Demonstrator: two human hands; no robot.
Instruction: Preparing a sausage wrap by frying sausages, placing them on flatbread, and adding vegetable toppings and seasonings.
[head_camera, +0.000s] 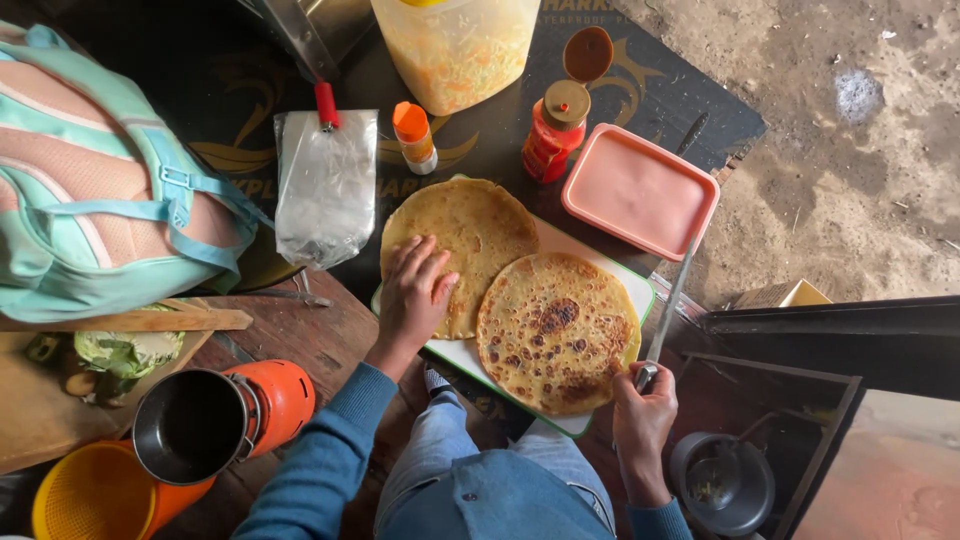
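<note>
Two round browned flatbreads lie overlapping on a white cutting board (455, 352) with a green rim. My left hand (415, 292) rests flat, fingers spread, on the far left flatbread (472, 232). The nearer flatbread (555, 332) lies to its right, charred in spots. At the board's right edge, my right hand (643, 412) grips the handle of a long thin knife (672, 295). Its blade points away from me, along the board's side.
A pink lidded box (640, 190), a red sauce bottle (552, 135), a small orange-capped bottle (413, 137) and a big tub of shredded vegetables (455, 50) stand behind the board. Left are plastic bags (325, 190), a teal backpack (90, 180), an orange burner with pot (215, 420). A metal pot (722, 482) sits lower right.
</note>
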